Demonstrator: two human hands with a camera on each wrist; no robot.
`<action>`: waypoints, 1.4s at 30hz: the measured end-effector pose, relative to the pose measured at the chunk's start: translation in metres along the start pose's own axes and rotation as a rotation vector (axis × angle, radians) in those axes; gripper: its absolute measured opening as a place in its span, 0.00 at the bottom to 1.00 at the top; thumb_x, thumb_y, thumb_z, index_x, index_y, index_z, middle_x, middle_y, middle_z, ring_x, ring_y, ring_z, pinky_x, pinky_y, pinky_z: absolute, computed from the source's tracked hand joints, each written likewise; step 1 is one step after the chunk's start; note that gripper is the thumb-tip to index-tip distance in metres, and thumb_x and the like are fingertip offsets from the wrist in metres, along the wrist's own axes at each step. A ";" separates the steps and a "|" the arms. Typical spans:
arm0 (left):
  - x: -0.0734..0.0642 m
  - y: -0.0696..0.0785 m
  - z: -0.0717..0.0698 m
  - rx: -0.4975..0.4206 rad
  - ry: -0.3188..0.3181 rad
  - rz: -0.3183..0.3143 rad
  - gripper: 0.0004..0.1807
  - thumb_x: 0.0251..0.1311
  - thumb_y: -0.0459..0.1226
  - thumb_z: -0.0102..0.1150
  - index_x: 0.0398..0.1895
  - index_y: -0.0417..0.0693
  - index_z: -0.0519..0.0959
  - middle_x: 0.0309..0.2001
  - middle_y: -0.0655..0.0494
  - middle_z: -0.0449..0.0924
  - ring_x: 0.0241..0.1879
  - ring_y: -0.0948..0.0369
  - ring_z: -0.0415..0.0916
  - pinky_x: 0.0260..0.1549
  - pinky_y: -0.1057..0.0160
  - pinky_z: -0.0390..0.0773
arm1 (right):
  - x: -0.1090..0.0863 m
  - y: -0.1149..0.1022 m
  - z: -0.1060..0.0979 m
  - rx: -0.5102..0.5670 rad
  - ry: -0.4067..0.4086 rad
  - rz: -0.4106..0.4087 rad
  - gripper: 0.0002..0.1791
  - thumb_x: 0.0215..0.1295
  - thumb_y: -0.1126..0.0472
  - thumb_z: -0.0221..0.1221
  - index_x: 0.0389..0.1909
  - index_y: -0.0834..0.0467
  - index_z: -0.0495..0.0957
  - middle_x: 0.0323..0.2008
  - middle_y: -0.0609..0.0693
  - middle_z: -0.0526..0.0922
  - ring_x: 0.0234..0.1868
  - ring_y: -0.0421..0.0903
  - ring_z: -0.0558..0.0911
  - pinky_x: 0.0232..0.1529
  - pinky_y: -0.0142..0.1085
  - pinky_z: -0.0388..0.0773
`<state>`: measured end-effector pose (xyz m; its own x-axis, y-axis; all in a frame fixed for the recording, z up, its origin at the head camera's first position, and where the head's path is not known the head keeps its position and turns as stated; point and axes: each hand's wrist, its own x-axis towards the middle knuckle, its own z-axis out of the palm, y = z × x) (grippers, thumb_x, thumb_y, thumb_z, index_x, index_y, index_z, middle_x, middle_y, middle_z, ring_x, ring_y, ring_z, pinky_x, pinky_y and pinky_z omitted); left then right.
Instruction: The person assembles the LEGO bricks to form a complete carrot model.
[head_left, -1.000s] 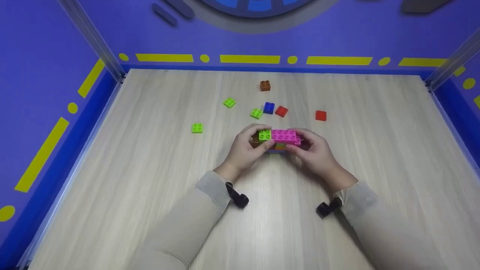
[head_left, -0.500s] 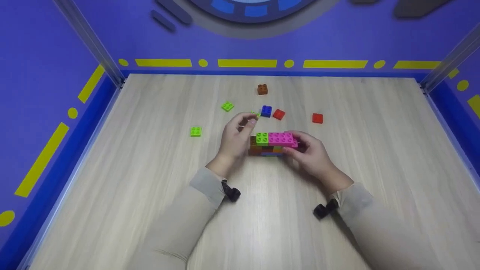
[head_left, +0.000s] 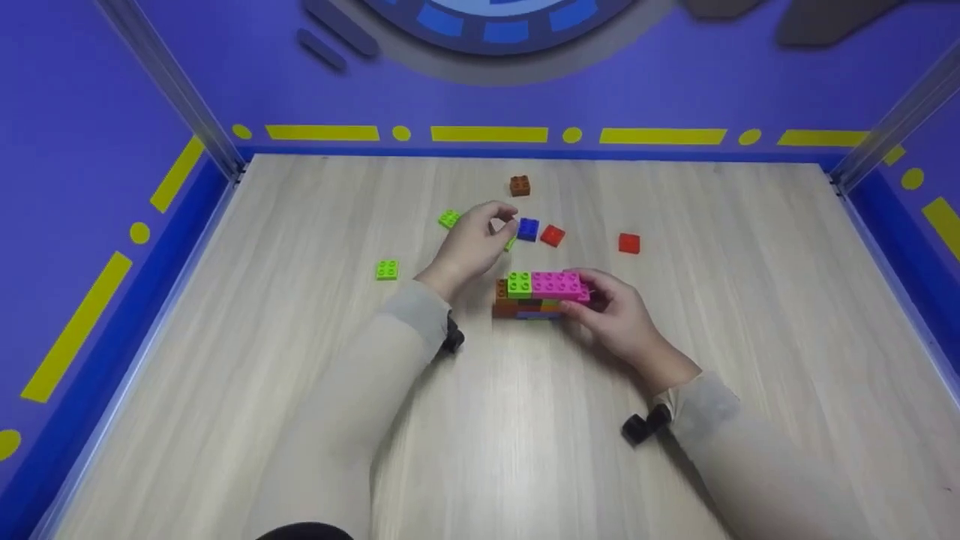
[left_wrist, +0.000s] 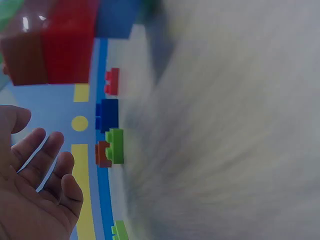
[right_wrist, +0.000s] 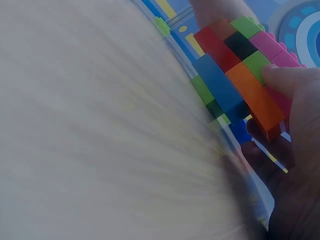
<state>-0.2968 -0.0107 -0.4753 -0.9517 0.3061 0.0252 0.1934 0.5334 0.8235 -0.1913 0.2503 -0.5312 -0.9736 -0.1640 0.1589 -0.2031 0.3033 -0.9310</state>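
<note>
A stack of building bricks (head_left: 529, 306) is upright near the middle of the table, with pink and light green on top and brown, orange and blue below. My right hand (head_left: 619, 311) grips its right end, thumb in front; in the right wrist view the thumb lies against the stack's coloured side (right_wrist: 232, 75). My left hand (head_left: 469, 244) is beyond the stack, over a light green brick (head_left: 510, 244) that it partly hides. In the left wrist view the left hand (left_wrist: 42, 185) has loosely bent fingers and nothing between them.
Close to the left hand lie a blue brick (head_left: 528, 229), a red brick (head_left: 553, 235) and another light green brick (head_left: 449, 218). A brown brick (head_left: 520, 186) is farther back. One light green brick (head_left: 387, 270) lies left, a second red brick (head_left: 629, 243) right. Blue walls (head_left: 337, 97) enclose the table.
My left hand has let go of the stack's left end and moved away over the light green brick behind it. The right hand still grips the stack. The head view has tilted slightly upward.
</note>
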 end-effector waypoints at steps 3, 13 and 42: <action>0.009 -0.004 -0.001 0.110 -0.043 -0.023 0.23 0.88 0.47 0.56 0.78 0.53 0.79 0.73 0.55 0.82 0.71 0.56 0.80 0.75 0.53 0.79 | 0.003 -0.001 0.005 0.005 -0.008 -0.002 0.30 0.72 0.64 0.76 0.73 0.61 0.82 0.63 0.59 0.90 0.58 0.37 0.87 0.61 0.25 0.84; 0.029 -0.005 -0.003 0.504 -0.177 -0.014 0.28 0.84 0.49 0.62 0.83 0.61 0.76 0.83 0.60 0.75 0.78 0.54 0.68 0.83 0.51 0.70 | 0.005 -0.001 0.017 0.014 -0.015 -0.003 0.29 0.73 0.64 0.76 0.73 0.62 0.82 0.63 0.60 0.90 0.59 0.37 0.87 0.61 0.24 0.83; -0.033 0.016 -0.045 -0.069 0.106 0.155 0.21 0.77 0.41 0.71 0.70 0.53 0.87 0.70 0.55 0.85 0.69 0.54 0.76 0.72 0.48 0.76 | -0.010 0.002 0.007 -0.062 0.044 -0.137 0.32 0.69 0.71 0.76 0.73 0.66 0.81 0.63 0.58 0.88 0.59 0.34 0.86 0.60 0.21 0.83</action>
<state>-0.2728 -0.0477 -0.4375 -0.9321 0.2941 0.2112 0.3264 0.4297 0.8419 -0.1814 0.2459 -0.5365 -0.9395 -0.1675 0.2988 -0.3395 0.3389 -0.8774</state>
